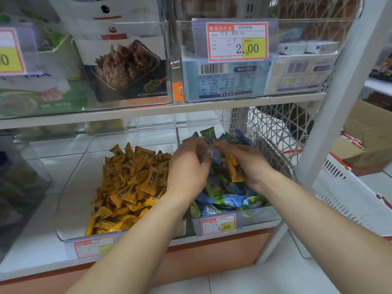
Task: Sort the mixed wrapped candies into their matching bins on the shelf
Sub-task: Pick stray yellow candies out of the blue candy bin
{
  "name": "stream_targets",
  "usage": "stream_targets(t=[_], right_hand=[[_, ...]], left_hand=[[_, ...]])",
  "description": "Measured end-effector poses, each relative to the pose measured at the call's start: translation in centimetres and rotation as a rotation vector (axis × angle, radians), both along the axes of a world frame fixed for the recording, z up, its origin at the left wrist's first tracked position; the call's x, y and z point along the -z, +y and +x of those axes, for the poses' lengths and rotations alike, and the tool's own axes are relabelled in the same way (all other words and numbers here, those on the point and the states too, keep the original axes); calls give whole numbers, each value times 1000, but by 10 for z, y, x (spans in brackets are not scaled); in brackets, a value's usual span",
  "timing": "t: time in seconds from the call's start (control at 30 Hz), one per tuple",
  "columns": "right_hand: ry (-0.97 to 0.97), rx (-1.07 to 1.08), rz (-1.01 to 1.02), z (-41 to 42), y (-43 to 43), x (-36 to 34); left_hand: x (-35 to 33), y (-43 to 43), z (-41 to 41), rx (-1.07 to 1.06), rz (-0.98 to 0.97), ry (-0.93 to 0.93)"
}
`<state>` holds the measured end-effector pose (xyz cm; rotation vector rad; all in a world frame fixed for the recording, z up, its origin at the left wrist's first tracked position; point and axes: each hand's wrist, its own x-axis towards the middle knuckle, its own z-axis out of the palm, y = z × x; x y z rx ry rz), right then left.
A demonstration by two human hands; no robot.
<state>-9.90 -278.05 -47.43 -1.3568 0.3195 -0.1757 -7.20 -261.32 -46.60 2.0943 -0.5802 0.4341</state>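
Two clear bins sit side by side on the lower shelf. The left bin (72, 187) holds a heap of orange wrapped candies (129, 183). The right bin (263, 215) holds blue and green wrapped candies (224, 201) with a few orange ones mixed in. Both hands are over the right bin. My right hand (249, 166) holds orange candies (234, 168) against its palm. My left hand (188, 168) has its fingers curled over the pile, close to a blue wrapper (214, 154) between the two hands; what it grasps is hidden.
Price tags hang on the fronts of both bins (218, 224). The upper shelf (161, 112) carries clear bins of snack packs and boxes. A white post (331, 98) stands at the right, with a white basket (347, 200) and a cardboard box (369, 132) beyond.
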Motion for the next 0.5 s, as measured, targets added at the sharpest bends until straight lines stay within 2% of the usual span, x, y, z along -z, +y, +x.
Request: stream_targets(t=[0.1, 0.17, 0.27, 0.5], right_hand=[[17, 57, 4, -1, -7, -2], [9, 103, -9, -2, -11, -3], [-41, 166, 1, -2, -8, -8], [-113, 87, 161, 2, 24, -27]], left_hand=[[-4, 8, 1, -50, 46, -66], [-5, 12, 0, -78, 198, -154], [-6, 11, -2, -65, 326, -123], [-10, -2, -18, 105, 211, 56]])
